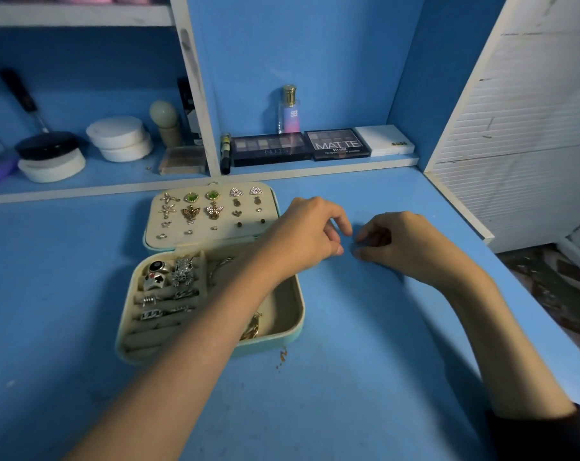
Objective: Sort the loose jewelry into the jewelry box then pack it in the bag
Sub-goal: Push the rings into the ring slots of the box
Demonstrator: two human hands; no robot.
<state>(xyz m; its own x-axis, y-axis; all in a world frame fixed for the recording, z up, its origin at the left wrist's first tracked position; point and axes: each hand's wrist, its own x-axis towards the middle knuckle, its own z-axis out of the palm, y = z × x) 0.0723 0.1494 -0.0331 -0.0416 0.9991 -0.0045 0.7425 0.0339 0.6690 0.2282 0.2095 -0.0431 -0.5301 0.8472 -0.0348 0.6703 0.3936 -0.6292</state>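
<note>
free: blue desk [365,344] front, right | blocked: open jewelry box [292,314] left; shelf ledge [315,169] behind

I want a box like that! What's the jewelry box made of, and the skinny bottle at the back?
The jewelry box looks like mint faux leather outside, smooth and matte, with soft beige velvety lining inside; the fabric is a guess. The bottle looks like clear glass, see-through, with a shiny gold cap, metal or plated plastic.

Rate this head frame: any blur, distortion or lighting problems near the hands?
Head view: wide-angle bending curves the shelf edge and the louvred panel; light is dim and blue-tinted, with soft shadows under both forearms; the left hand and right hand are slightly soft, so whatever sits between their fingertips cannot be made out; the jewelry box reads clearly.
</note>
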